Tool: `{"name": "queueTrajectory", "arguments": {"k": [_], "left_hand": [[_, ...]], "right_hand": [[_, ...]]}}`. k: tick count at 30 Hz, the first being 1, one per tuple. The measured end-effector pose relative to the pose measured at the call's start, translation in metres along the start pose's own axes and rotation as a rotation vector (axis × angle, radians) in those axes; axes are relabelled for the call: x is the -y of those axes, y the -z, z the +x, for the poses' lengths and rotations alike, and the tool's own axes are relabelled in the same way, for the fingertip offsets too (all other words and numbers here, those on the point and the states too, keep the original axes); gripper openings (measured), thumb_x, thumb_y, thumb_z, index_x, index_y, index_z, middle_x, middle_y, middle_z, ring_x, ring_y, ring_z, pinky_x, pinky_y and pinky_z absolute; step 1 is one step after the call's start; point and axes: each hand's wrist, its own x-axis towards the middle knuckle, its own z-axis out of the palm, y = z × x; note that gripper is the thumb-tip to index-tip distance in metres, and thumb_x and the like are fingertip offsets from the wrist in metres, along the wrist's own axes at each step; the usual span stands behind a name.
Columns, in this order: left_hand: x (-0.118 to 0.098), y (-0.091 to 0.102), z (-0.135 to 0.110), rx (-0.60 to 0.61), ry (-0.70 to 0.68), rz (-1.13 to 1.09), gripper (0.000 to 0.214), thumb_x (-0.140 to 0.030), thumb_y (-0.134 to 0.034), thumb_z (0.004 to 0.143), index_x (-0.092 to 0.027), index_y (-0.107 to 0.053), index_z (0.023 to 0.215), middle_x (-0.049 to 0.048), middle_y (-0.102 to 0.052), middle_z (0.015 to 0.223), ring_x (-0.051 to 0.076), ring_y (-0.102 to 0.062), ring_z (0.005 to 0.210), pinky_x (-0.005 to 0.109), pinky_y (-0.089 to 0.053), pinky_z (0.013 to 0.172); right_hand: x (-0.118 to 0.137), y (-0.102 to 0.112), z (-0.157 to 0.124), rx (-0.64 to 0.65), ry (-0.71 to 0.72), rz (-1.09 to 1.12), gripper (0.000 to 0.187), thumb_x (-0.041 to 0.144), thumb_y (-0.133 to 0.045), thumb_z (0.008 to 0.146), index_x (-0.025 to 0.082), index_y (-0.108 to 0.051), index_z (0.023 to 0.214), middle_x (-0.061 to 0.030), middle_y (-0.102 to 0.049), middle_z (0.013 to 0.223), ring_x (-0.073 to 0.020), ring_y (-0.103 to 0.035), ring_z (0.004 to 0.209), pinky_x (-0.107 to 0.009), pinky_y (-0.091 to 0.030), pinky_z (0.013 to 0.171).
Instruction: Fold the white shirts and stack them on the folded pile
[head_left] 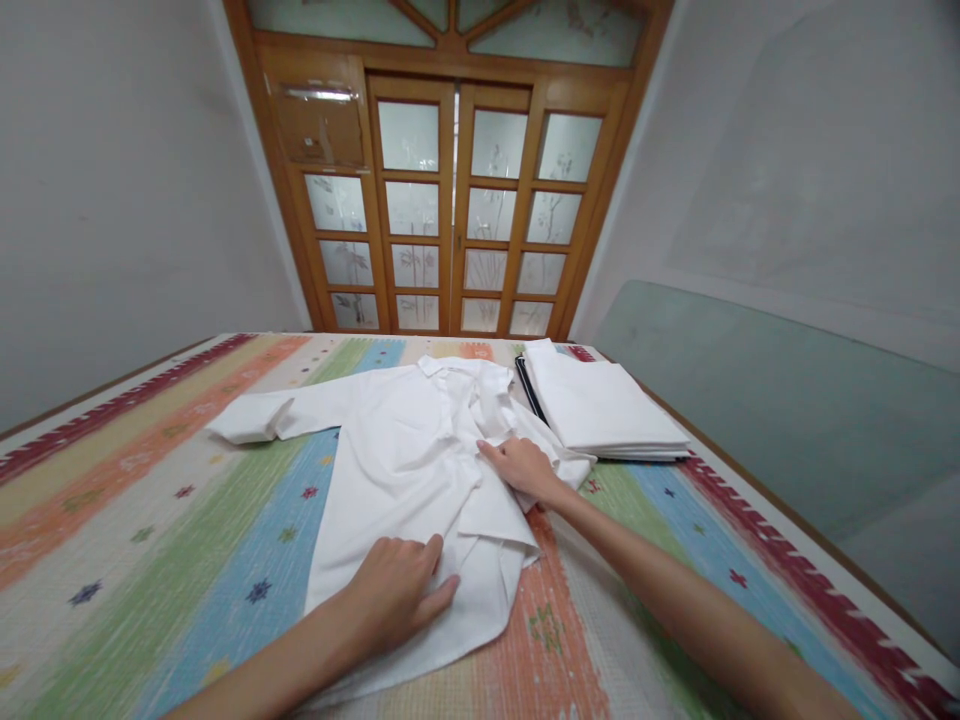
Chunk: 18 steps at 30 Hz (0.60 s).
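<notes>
A white long-sleeved shirt (397, 430) lies spread on a striped cloth, collar at the far end. Its left-hand sleeve stretches out sideways with the cuff end doubled over; its right-hand side is bunched and creased. My left hand (401, 590) rests on the lower front of the shirt, thumb and forefinger apart, the other fingers bent and partly hidden. Over the bunched right side, my right hand (521, 467) has its fingers curled into the fabric, with the thumb side toward the shirt's middle. The fingertips underneath are hidden.
A stack of folded white garments (600, 400), with dark cloth at its left edge, lies to the right of the shirt. The striped cloth (172, 540) covers the surface. A pale green headboard-like panel (750, 390) stands along the right, and wooden glazed doors (454, 200) stand beyond.
</notes>
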Motion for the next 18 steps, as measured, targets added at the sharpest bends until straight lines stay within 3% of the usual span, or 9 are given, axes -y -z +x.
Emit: {"name": "queueTrajectory", "arguments": {"k": [4,9,12,15,18], "left_hand": [[0.002,-0.003,0.001,-0.008,-0.04,0.003,0.03,-0.035,-0.034,0.095,-0.017,-0.058,0.1,0.0131,-0.071,0.091,0.027,-0.068,0.083,0.036,-0.047,0.073],[0.008,0.001,-0.002,0.001,-0.054,0.006,0.022,-0.029,-0.039,0.09,-0.019,-0.058,0.096,0.0095,-0.07,0.087,0.024,-0.066,0.077,0.033,-0.045,0.068],[0.013,0.016,-0.008,0.01,-0.128,-0.059,0.013,-0.023,-0.044,0.083,-0.021,-0.057,0.085,0.0048,-0.067,0.078,0.02,-0.062,0.07,0.029,-0.041,0.064],[0.023,0.036,-0.019,0.026,-0.192,-0.176,0.005,-0.018,-0.049,0.074,-0.021,-0.05,0.07,-0.0004,-0.058,0.068,0.015,-0.053,0.064,0.026,-0.035,0.06],[0.035,0.051,-0.03,0.137,-0.192,-0.309,0.013,-0.014,-0.051,0.067,-0.02,-0.041,0.06,-0.0043,-0.044,0.057,0.011,-0.041,0.056,0.024,-0.028,0.053]], "right_hand": [[-0.003,-0.001,0.012,-0.065,0.049,0.027,0.04,0.037,-0.04,0.096,0.016,-0.074,0.088,-0.0155,-0.074,0.098,-0.0241,-0.068,0.091,-0.028,-0.039,0.067],[-0.004,-0.002,0.016,-0.058,0.042,0.105,0.03,0.038,-0.052,0.088,0.015,-0.072,0.083,-0.012,-0.074,0.09,-0.0221,-0.066,0.086,-0.026,-0.037,0.067],[-0.007,0.002,0.017,-0.06,0.081,0.155,0.018,0.024,-0.055,0.083,0.015,-0.071,0.083,-0.0089,-0.074,0.089,-0.0185,-0.064,0.083,-0.024,-0.037,0.068],[-0.012,0.013,0.016,-0.103,0.137,0.198,0.017,0.017,-0.052,0.082,0.016,-0.069,0.079,-0.006,-0.072,0.082,-0.0159,-0.061,0.076,-0.023,-0.037,0.068],[-0.021,0.031,0.012,-0.21,0.167,0.205,0.017,0.019,-0.051,0.081,0.017,-0.065,0.073,-0.0037,-0.069,0.073,-0.0154,-0.058,0.069,-0.024,-0.035,0.066]]}}
